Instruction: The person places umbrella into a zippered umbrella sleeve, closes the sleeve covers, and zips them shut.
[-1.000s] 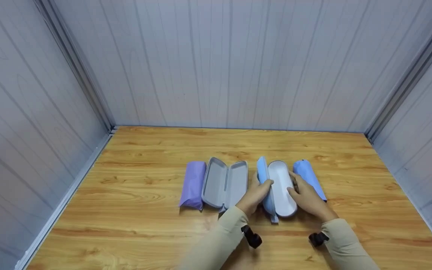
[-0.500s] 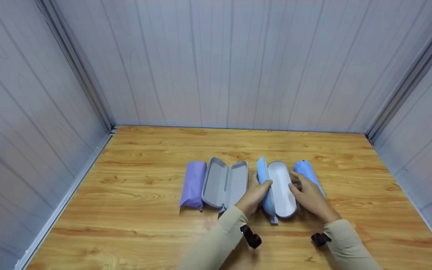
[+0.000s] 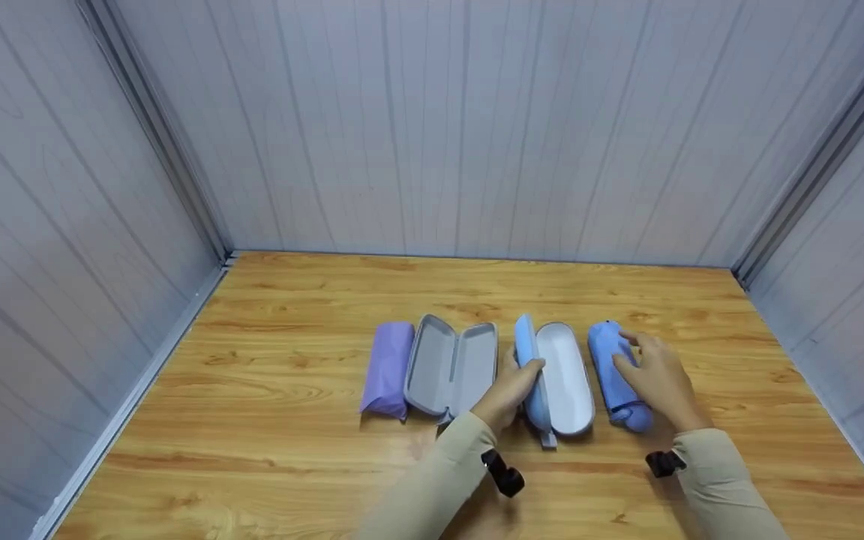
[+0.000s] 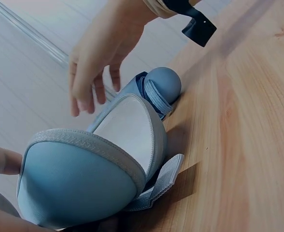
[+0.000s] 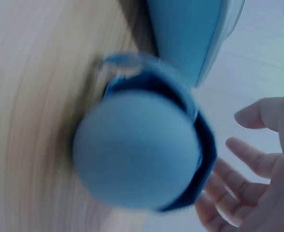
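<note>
My left hand (image 3: 511, 388) holds the raised lid of a light blue zip case (image 4: 79, 179), thumb over its edge. The case stands unzipped on the table, its white inside (image 3: 567, 382) facing up. Just right of it lies a blue folded umbrella (image 3: 612, 371) with a round ball handle (image 5: 137, 150) toward me and a wrist strap (image 4: 157, 99). My right hand (image 3: 661, 379) hovers at the umbrella's right side, fingers spread and loosely bent, gripping nothing. In the right wrist view its fingers stand apart from the handle.
Left of the blue case lies a grey zip case (image 3: 432, 367), spread open. A flat purple pouch (image 3: 387, 367) sits against its left side. Pale panel walls (image 3: 432, 150) bound the wooden table (image 3: 267, 420) at the back and both sides.
My right hand has left the right edge of the blue case and moved right to the umbrella, whose handle now shows. The left hand stays on the lid.
</note>
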A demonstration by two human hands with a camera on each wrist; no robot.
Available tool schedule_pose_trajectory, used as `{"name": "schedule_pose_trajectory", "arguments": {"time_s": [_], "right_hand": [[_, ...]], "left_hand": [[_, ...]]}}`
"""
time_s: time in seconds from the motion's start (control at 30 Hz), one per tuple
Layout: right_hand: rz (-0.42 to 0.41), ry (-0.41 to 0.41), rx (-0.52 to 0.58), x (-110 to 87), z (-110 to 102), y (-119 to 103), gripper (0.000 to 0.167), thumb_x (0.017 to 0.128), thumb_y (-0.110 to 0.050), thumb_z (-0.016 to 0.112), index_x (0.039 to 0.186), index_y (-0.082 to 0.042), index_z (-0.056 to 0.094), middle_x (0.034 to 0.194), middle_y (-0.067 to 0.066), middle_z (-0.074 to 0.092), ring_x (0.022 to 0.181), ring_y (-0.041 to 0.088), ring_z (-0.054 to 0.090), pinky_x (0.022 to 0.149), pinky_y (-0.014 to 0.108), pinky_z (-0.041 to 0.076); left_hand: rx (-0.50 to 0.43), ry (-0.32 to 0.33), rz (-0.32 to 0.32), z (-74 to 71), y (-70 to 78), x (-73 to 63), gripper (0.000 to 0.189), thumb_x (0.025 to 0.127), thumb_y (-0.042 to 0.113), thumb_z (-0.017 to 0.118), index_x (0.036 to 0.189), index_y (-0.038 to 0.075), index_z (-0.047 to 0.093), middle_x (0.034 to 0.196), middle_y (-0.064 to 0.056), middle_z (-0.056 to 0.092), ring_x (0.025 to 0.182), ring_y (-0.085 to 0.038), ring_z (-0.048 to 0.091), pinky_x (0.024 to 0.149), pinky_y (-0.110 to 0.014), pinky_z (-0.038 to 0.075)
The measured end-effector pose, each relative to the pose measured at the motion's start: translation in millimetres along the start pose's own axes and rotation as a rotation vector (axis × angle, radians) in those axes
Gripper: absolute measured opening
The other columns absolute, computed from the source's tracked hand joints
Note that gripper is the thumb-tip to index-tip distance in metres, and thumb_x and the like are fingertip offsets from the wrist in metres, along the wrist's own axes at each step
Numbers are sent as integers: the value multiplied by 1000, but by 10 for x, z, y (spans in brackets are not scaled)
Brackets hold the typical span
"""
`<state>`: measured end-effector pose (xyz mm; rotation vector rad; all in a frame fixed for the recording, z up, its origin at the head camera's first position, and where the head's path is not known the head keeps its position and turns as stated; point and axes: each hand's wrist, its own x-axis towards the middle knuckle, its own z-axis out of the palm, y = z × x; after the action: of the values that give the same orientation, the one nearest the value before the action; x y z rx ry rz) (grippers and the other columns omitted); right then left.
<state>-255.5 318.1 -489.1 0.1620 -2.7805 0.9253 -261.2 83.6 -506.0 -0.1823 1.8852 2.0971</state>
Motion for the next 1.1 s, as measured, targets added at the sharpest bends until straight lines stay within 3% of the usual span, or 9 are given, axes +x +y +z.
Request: {"name": "schedule_pose_trajectory", "arguments": {"time_s": [0.3, 0.53, 0.73, 1.1], "right_hand": [[139, -196, 17, 35, -60, 222, 83, 99, -49, 59, 148, 12, 31, 129, 43, 49, 117, 54, 52, 93, 62, 46], [210, -276, 88, 37, -18, 269, 93, 98, -55, 56, 151, 12, 21, 127, 40, 53, 106, 43, 62, 91, 55, 50], [207, -310, 143, 47, 32, 285, 95, 98, -51, 59, 153, 11, 15, 142, 43, 37, 118, 50, 54, 100, 60, 43], [187, -269, 154, 61, 98, 318, 87, 100, -37, 61, 154, 10, 12, 147, 40, 33, 110, 44, 59, 97, 57, 46]], "left_hand": [[-28, -3, -13, 11, 18, 25, 77, 91, 18, 53, 157, 2, 18, 156, -22, 27, 138, -34, 33, 115, -52, 27], [-25, -3, -34, 15, 20, 36, 78, 90, 18, 54, 158, 4, 18, 157, -21, 27, 139, -34, 32, 115, -53, 26], [-39, -10, -22, 11, 5, 29, 79, 90, 17, 55, 158, 3, 17, 157, -23, 26, 138, -34, 33, 115, -52, 27], [-76, -47, -10, 18, 0, 49, 79, 92, 14, 55, 159, 3, 14, 157, -24, 27, 140, -37, 32, 115, -52, 27]]}}
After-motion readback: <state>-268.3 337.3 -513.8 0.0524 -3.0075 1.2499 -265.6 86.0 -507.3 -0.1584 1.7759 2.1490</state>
